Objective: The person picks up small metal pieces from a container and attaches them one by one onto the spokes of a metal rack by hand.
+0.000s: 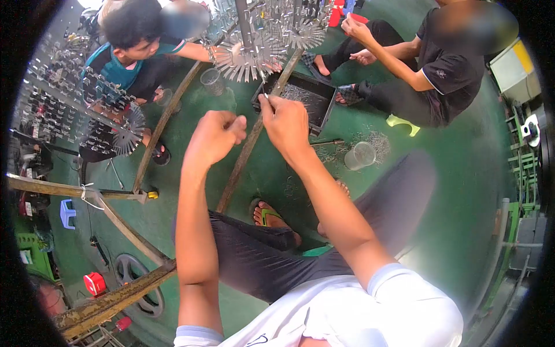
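Note:
My left hand (pixel 215 137) is raised in front of me with its fingers curled; whatever it may hold is hidden. To its right, my right hand (pixel 284 122) pinches a small thin metal piece (pixel 265 87) at its fingertips, just below a rack (pixel 245 58) hung with many small metal parts. Behind my right hand, a black crate (pixel 315 101) on the floor holds loose metal pieces. A clear plastic cup (pixel 359 156) stands beside scattered small metal pieces (pixel 378 144) on the green floor.
Co-workers sit at the upper left and upper right. A metal frame (pixel 237 168) crosses the floor before me. Another loaded rack (pixel 75 98) stands at the left. A second clear cup (pixel 212 82), a handwheel (pixel 139 283) and a blue stool (pixel 67 214) are around.

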`<action>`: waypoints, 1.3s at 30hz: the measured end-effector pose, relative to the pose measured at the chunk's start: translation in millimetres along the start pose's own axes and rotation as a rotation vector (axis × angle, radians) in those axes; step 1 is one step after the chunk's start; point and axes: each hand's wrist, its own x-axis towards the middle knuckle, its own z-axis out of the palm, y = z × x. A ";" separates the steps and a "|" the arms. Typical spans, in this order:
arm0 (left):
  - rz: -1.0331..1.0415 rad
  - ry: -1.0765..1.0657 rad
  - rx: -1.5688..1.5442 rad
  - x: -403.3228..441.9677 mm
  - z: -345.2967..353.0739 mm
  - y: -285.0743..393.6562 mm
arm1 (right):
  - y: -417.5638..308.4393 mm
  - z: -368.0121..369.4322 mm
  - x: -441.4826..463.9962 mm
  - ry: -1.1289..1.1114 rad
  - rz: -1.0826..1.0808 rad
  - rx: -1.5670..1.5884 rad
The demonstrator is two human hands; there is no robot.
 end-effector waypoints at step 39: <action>0.264 0.321 -0.294 25.7 43.7 20.5 | 327.1 129.9 -147.7 -0.568 0.750 -0.386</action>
